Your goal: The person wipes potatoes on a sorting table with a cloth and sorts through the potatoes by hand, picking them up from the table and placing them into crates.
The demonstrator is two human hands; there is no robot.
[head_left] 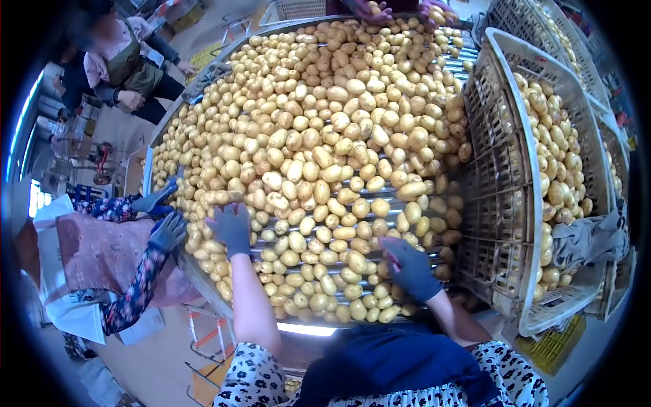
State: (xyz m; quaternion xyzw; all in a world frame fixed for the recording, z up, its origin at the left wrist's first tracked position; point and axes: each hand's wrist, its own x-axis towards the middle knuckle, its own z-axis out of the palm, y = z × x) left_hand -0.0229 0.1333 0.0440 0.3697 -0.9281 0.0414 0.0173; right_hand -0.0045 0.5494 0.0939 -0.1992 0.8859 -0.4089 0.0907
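Many yellow-skinned potatoes (325, 174) cover a wide table of metal rollers (456, 62), whose bars show through the gaps. My left hand (232, 229), in a grey glove with purplish fingertips, rests on the potatoes at the left with its fingers spread. My right hand (409, 264), gloved alike, is at the right over the near part of the rollers. Its fingers point left among the potatoes, apart, and no potato shows in its grip.
Plastic crates (497, 169) of potatoes stand along the right side, with a grey cloth (592, 241) over one rim. At the left, a co-worker's blue-gloved hands (167, 230) are at the table edge. Another person's purple gloves (369, 11) hold potatoes at the far end. A person (132, 57) stands back left.
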